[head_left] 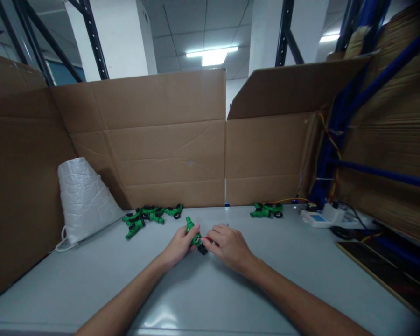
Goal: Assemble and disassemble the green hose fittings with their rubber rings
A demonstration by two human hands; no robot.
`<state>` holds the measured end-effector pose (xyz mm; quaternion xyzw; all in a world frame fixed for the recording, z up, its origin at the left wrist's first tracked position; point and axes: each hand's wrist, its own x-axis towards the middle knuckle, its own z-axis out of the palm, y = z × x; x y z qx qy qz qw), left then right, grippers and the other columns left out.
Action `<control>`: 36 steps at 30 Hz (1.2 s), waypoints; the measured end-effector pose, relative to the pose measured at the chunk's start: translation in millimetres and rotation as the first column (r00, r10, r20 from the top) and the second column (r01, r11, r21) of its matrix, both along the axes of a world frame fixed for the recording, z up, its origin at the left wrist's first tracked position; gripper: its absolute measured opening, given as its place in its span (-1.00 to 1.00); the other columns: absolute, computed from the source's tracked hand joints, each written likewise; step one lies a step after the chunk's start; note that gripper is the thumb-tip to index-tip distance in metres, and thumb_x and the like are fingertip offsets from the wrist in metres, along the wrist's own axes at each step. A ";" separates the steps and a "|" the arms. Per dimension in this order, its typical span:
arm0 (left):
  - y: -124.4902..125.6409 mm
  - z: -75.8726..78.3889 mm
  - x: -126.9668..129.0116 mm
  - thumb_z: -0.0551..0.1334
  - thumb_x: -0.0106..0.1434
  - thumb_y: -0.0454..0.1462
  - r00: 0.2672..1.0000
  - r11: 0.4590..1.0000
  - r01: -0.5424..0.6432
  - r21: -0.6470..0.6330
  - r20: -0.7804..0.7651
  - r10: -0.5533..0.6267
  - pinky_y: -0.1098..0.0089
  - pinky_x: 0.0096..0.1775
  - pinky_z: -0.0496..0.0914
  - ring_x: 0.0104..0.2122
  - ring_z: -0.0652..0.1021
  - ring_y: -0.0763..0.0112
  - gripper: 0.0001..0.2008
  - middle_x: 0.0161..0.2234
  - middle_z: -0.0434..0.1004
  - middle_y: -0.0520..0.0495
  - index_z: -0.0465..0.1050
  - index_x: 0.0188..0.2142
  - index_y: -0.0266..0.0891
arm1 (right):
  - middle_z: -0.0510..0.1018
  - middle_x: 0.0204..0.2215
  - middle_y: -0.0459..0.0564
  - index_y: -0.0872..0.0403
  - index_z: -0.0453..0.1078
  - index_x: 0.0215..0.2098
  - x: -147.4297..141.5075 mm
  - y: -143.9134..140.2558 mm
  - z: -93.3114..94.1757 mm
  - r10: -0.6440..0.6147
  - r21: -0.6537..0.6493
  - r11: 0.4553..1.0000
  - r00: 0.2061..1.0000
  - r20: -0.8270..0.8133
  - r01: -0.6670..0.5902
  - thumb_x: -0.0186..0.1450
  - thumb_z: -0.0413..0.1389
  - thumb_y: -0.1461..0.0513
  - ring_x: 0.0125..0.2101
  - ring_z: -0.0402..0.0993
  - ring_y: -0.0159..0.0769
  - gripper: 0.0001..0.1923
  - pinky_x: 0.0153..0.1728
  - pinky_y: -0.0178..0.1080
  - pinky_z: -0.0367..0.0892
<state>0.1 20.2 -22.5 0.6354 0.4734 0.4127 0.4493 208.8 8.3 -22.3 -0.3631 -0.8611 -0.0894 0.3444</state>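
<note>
The green connector lies between the two hands at the near middle of the grey table; its long axis runs from upper left to lower right, the free green end pointing away from the person and a little to the left, the other end pointing toward a black ring part just below it; whether the ring part is joined to the connector cannot be told. The left hand is closed around the lower part of the connector, fingers pinching its body; the right hand has its fingers pressed together at the connector's near end, where something small and red shows at the fingertips; what it is cannot be told.

The connector looks like green plastic, tube-shaped, with thicker collars; small details are too blurred.

A white woven bag stands at the left against the cardboard wall; its contents are not visible. A loose heap of green connectors with black rings lies on the table beside the bag, well behind the left hand; a smaller group lies farther right near the cardboard; a white device with cables lies at the far right.
</note>
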 end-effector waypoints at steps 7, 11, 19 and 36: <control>-5.7 4.2 1.7 0.21 0.24 0.29 1.000 1.000 0.012 -0.015 -0.015 -0.012 0.43 -0.51 0.08 -0.60 0.22 0.50 -0.41 -0.62 0.22 0.16 0.31 -0.40 -0.21 | 0.59 -0.41 -0.06 0.03 0.51 -0.35 -3.5 -12.8 4.8 0.008 -0.005 1.000 1.000 0.014 -0.007 0.51 0.13 0.12 -0.33 0.46 -0.28 -0.70 -0.36 -0.23 0.11; -12.2 12.2 2.6 0.24 0.23 0.26 0.996 0.992 0.074 -0.104 0.065 -0.067 0.43 -0.52 0.02 -0.61 0.15 0.53 -0.42 -0.62 0.15 0.18 0.22 -0.47 -0.18 | 0.58 -0.42 -0.06 0.03 0.49 -0.38 -2.8 -11.5 7.1 0.071 -0.018 0.997 0.997 -0.002 -0.071 0.52 0.11 0.10 -0.34 0.45 -0.30 -0.66 -0.35 -0.24 0.12; -6.9 7.2 3.3 0.19 0.25 0.30 0.999 0.996 0.015 -0.091 0.052 -0.011 0.43 -0.50 0.05 -0.60 0.20 0.50 -0.39 -0.63 0.19 0.15 0.31 -0.44 -0.21 | 0.58 -0.41 -0.08 0.03 0.50 -0.37 -4.1 -4.5 5.5 0.052 -0.089 0.995 0.999 0.000 -0.052 0.52 0.13 0.11 -0.31 0.47 -0.30 -0.69 -0.29 -0.26 0.18; -8.0 8.7 0.8 0.27 0.23 0.25 0.975 0.976 0.127 -0.175 0.201 -0.091 0.45 -0.54 -0.06 -0.62 0.11 0.56 -0.43 -0.60 0.15 0.17 0.35 -0.39 -0.24 | 0.57 -0.46 -0.09 0.03 0.53 -0.38 -2.4 -1.7 1.1 0.139 -0.076 0.986 0.986 -0.088 -0.145 0.54 0.09 0.11 -0.36 0.46 -0.33 -0.64 -0.31 -0.27 0.20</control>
